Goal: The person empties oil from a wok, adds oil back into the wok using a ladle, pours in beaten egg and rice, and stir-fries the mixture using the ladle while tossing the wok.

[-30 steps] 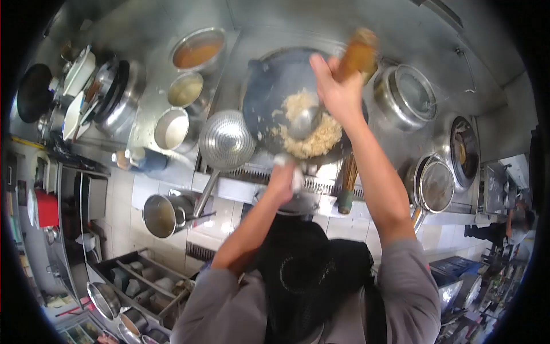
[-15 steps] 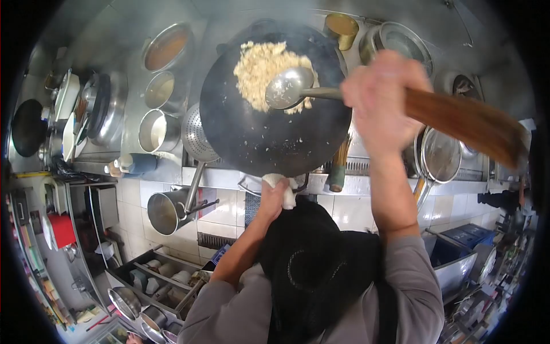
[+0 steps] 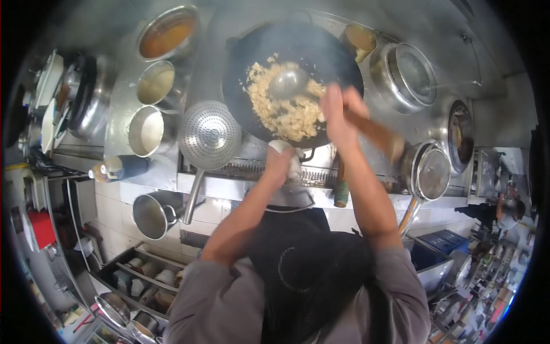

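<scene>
We judge the cooking partway; the pale food (image 3: 263, 103) lies loose in the wok (image 3: 236, 100) at far centre, none visibly dished out; the right hand (image 3: 342, 117) grips the ladle (image 3: 288, 83) (handle blurred); the left hand (image 3: 277, 166) has fingers closed on a cloth (image 3: 294, 168) at the near rim.

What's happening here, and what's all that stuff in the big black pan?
A person is at the stove with a big dark wok. Their right hand grips the wooden handle of a metal ladle, whose bowl is down among pale, crumbly food; I can't tell exactly what food. Their left hand holds a whitish cloth at the wok's near edge. A strainer full of holes lies just left of the wok.
</scene>
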The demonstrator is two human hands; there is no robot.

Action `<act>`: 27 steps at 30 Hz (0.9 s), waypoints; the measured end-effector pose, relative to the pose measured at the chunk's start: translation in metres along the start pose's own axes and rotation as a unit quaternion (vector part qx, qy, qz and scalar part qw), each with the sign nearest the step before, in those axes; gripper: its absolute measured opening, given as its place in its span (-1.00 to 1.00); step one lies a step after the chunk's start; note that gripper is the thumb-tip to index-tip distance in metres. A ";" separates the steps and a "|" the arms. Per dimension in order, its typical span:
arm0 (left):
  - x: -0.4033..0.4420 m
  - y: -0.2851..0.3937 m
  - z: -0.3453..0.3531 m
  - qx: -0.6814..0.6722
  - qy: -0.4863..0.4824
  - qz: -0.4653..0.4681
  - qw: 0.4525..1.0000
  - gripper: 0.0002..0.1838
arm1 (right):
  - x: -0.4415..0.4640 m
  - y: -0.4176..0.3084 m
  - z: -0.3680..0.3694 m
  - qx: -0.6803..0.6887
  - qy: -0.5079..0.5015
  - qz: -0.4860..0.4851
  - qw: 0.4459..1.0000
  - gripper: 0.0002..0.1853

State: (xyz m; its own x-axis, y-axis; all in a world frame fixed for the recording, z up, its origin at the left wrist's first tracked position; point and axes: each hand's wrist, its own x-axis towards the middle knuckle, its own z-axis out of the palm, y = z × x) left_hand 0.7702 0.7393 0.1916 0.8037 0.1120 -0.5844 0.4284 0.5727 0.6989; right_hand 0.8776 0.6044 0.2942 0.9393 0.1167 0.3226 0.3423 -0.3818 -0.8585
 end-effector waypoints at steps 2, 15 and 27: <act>-0.002 0.009 -0.003 0.000 -0.019 0.003 1.000 -0.75 | 0.048 -0.100 -0.019 0.107 0.040 0.049 0.992 -0.67; 0.017 0.001 -0.020 0.056 0.004 0.024 0.998 -0.72 | 0.078 -0.033 -0.046 0.207 0.316 -0.011 0.926 -0.60; 0.028 -0.003 -0.028 0.036 -0.057 -0.009 0.998 -0.71 | 0.110 -0.033 0.007 0.374 0.190 -0.046 0.907 -0.60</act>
State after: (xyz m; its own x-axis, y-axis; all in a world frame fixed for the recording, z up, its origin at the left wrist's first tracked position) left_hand 0.7800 0.7633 0.1621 0.8360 0.0068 -0.5487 0.4681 0.5131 0.7195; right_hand 0.9694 0.6365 0.3552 0.8783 -0.2629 0.3994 0.4731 0.3576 -0.8052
